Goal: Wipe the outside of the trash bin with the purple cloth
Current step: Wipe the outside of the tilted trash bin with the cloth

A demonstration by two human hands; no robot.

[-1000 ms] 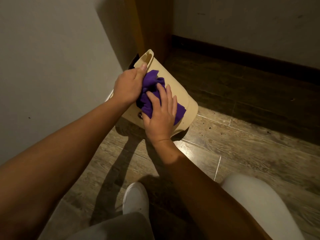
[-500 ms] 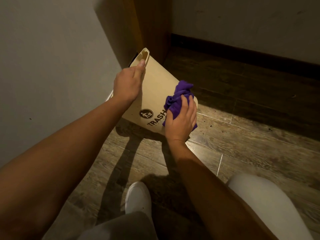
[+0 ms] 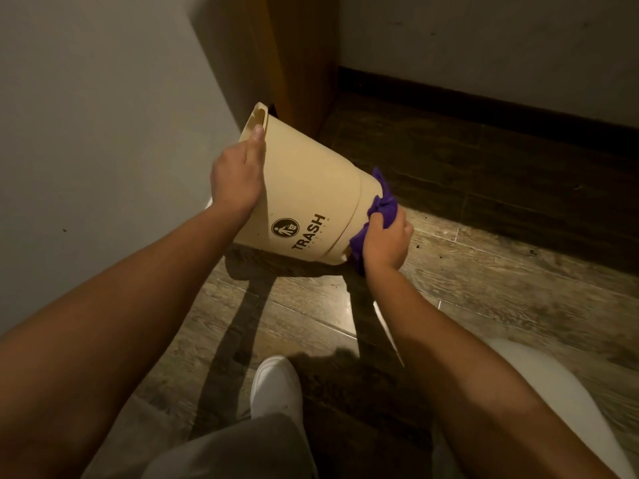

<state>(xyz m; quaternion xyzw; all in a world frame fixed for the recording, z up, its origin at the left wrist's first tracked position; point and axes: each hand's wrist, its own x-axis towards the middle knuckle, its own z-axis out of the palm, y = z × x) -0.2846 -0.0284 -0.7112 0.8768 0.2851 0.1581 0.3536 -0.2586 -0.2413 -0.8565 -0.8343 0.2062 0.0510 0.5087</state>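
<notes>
We have the trash bin tipped well over on the wooden floor, its rim end pointing away toward the far corner where the wall meets a wooden panel, and its base end swung round toward the right. Tilting it this way turns the beige side with the "TRASH" print up toward us, so the outer surface is easy to reach and see.

Our left hand is wrapped over the upper left side of the bin, thumb laid along the wall just below the handle cut-out. It serves as the anchor: it keeps the bin at its slant and stops it rolling or sliding while the other hand rubs.

Our right hand is closed around the bunched purple cloth, pressing it against the lower band of the bin near its base, on the right. Balling the cloth gives a firm pad that follows the curve.

We judge the wiping to be in hand at the base end; the side facing the floor is hidden from us. Our white shoe sits near, clear of the bin.
</notes>
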